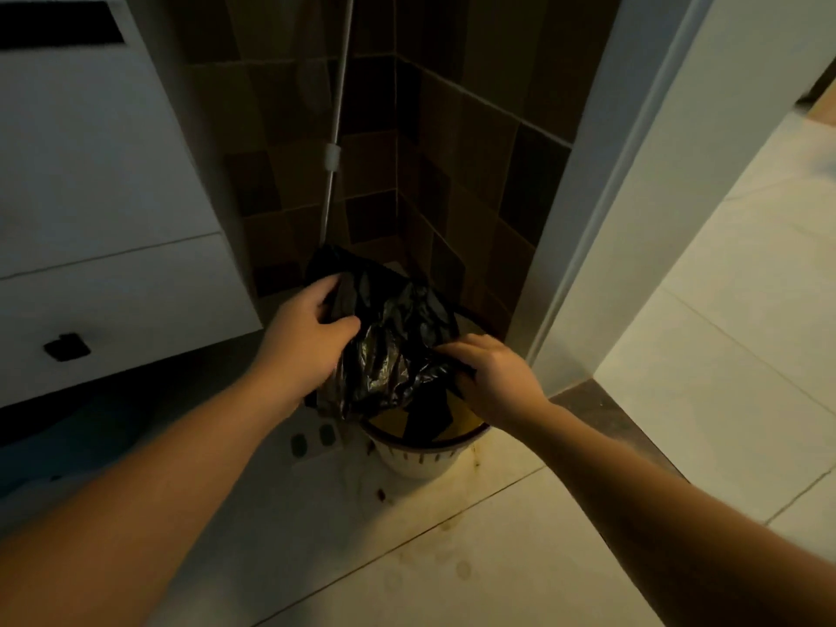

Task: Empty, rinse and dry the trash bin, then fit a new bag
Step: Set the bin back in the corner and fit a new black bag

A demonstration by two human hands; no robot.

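Centre frame: L hand [302,330] and R hand [493,375] both gripping crumpled black bag [389,350], fingers curled into it, held over white bin [425,454] standing on tiled floor [520,558], lower centre.

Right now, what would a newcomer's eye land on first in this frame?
The crumpled glossy black plastic bag at centre, gripped by the left hand and the right hand over the round white plastic bin on the floor. Behind it, a thin metal pole leans in the brown-tiled corner.
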